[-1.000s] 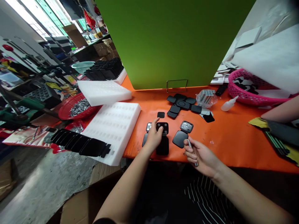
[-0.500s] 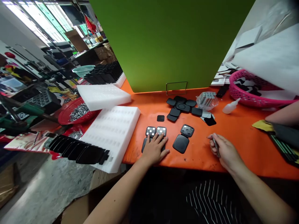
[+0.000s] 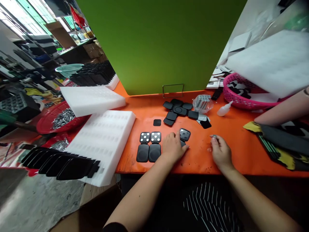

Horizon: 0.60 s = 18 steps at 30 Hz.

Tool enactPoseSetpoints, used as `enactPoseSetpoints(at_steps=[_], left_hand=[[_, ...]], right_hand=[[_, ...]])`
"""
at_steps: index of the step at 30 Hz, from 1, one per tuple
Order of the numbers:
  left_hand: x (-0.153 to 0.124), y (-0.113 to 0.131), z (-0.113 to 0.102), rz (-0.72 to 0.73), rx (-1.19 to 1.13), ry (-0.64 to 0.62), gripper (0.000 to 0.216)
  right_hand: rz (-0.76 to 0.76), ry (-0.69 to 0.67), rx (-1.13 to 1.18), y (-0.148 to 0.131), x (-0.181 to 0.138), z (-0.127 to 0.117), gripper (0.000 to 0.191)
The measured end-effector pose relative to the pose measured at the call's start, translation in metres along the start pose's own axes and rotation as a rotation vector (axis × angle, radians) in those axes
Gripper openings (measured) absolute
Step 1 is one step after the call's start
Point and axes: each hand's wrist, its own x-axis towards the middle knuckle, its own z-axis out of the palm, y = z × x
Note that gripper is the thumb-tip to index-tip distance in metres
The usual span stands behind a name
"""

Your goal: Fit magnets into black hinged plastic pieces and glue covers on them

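Observation:
My left hand [image 3: 173,146] lies over a hinged black square case [image 3: 184,134], covering part of its lower half. Its fingers touch the left edge and the thumb is spread to the right. To the left, two more hinged black cases [image 3: 145,137] [image 3: 155,137] lie unfolded side by side, white dots on their upper halves. My right hand [image 3: 220,151] is closed above the orange table [image 3: 200,161], pinching a small silver metal piece [image 3: 214,136]. Most of that piece is hidden in the fingers.
Black folding parts [image 3: 180,110], a bag of silver rods [image 3: 202,103] and a white squeeze bottle [image 3: 224,109] lie behind. White foam [image 3: 108,129] holding black plates [image 3: 70,164] stands left. A green board [image 3: 159,48] rises at the back. Another person's arm [image 3: 280,111] reaches in from the right.
My left hand has moved right, from the two cases to the third one. The two cases are now uncovered. My right hand still pinches the silver piece, and the view has shifted.

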Motion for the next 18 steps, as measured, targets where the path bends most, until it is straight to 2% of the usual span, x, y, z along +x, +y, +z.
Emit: enactPoseSetpoints(at_steps=[2,5,7,9,12,14,15,18], left_hand=[[0.010,0.007,0.006,-0.105,-0.092,-0.049,0.082],[0.013,0.001,0.008,-0.217,-0.454,-0.077,0.066],[0.007,-0.006,0.008,-0.218,-0.637,-0.103,0.047],[-0.005,-0.010,0.006,-0.179,-0.708,-0.137,0.036],[-0.029,-0.010,0.004,-0.139,-0.958,-0.202,0.033],[-0.045,-0.008,0.002,-0.140,-1.097,-0.210,0.036],[-0.053,-0.006,0.000,-0.140,-1.103,-0.196,0.039],[-0.070,-0.003,-0.007,-0.101,-0.925,-0.133,0.044]], right_hand=[[-0.103,0.034,-0.059,0.000,0.001,0.000,0.038],[-0.244,0.004,-0.208,0.000,0.000,0.002,0.037],[-0.342,-0.062,-0.365,-0.004,-0.005,0.006,0.033],[-0.398,-0.175,-0.500,-0.014,-0.017,0.014,0.030],[-0.449,-0.346,-0.629,-0.036,-0.038,0.030,0.024],[-0.492,-0.402,-0.711,-0.050,-0.049,0.039,0.023],[-0.508,-0.415,-0.753,-0.056,-0.054,0.043,0.023],[-0.536,-0.421,-0.883,-0.070,-0.063,0.049,0.025]])
